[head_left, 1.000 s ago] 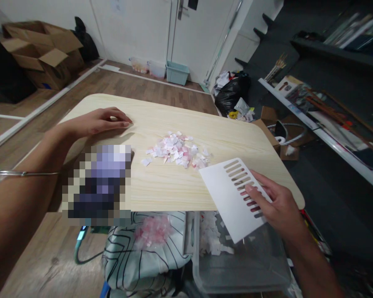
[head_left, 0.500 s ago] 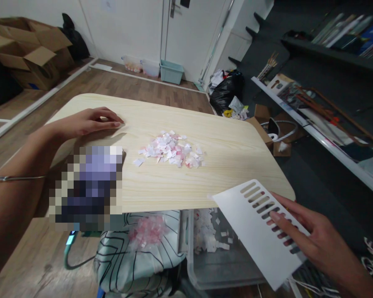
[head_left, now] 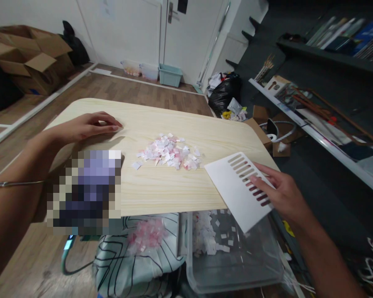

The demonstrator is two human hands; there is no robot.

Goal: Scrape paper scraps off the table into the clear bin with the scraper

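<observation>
My right hand (head_left: pixel 275 188) grips a thin white sheet with a row of long slots (head_left: pixel 233 192), fingers in and behind the slots and thumb on top. It is tilted over the table's near right edge, one corner close to a pile of small white and pink pieces (head_left: pixel 169 151) on the pale wood table (head_left: pixel 161 194). At the far left of the table my left hand (head_left: pixel 95 126) rests low, thumb and fingertips drawn together; whatever they pinch, if anything, is too small to make out.
Below the near edge is a clear plastic bin (head_left: pixel 230 269) with white pieces inside. Beside it, pink pieces in clear wrap (head_left: pixel 149 236) lie on a striped cloth (head_left: pixel 121 265). A blurred-out phone-like object (head_left: pixel 93 182) lies at the table's left. Cardboard boxes (head_left: pixel 34 58) stand behind.
My right hand has moved up and left with the white slotted sheet, bringing it over the table nearer the pile. My left hand stays in nearly the same place.
</observation>
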